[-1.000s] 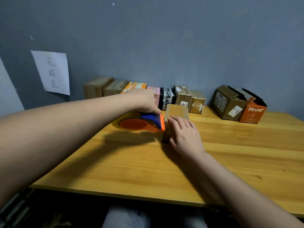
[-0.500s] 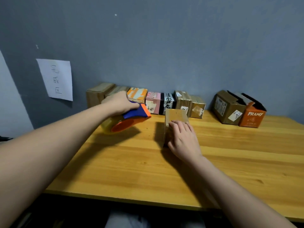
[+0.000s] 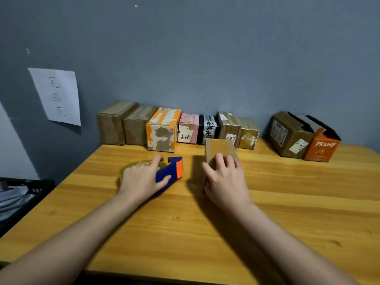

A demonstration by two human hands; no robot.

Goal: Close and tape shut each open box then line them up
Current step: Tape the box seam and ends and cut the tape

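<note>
Left hand [image 3: 141, 179] lies on the tape dispenser [image 3: 167, 171], which sits on the table [image 3: 185, 233]. Grip: fingers curled over the tape roll [image 3: 131, 167], thumb along the blue handle; the orange end points away from the person. Right hand [image 3: 225, 182] is on the small brown box [image 3: 220, 148] at table centre. Grip: fingers spread and bent over the near top edge, thumb down the left side, wrapped round the box. Box flaps are down; top looks glossy with tape. Dispenser and box are near each other, not touching.

Along the wall, a row of seven shut boxes [image 3: 164, 128] stands side by side. To the right, apart from the row, a brown box [image 3: 287, 134] and an orange box [image 3: 320, 147] have open flaps. A paper sheet [image 3: 57, 95] with handwriting hangs on the wall at left.
</note>
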